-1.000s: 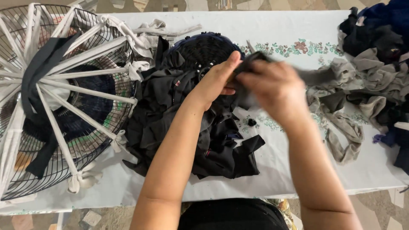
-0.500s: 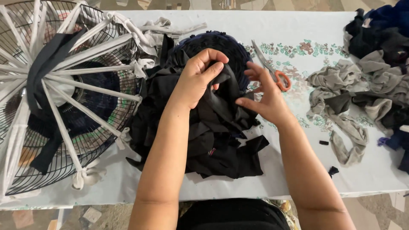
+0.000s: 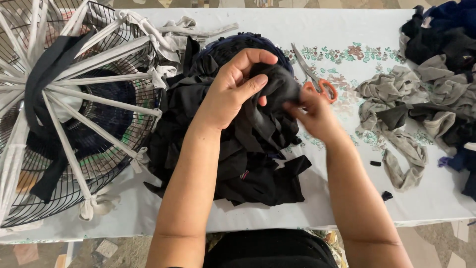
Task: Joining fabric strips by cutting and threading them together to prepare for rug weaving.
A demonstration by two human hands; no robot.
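Since half a second ago: right hand [image 3: 313,111] drawn in from beside the scissors to the dark cloth piece [image 3: 277,89], left hand [image 3: 233,89] shifted slightly right, now folded over the same piece. Nearest: two bare forearms rising from the lower edge over a white tablecloth [image 3: 347,198]. Above them, heap of black fabric [image 3: 248,159] spread mid-table. On top of heap, left fingers curled and gripping the upper edge of the cloth piece, thumb beneath; right fingers pinched closed on its right side, somewhat blurred. Just beyond right hand, orange-handled scissors [image 3: 317,82] flat on the cloth's floral print. Far left, wire fan guard [image 3: 74,124] laced with white and dark fabric strips. Far right, grey fabric scraps [image 3: 401,114] and dark clothes pile [image 3: 446,34].
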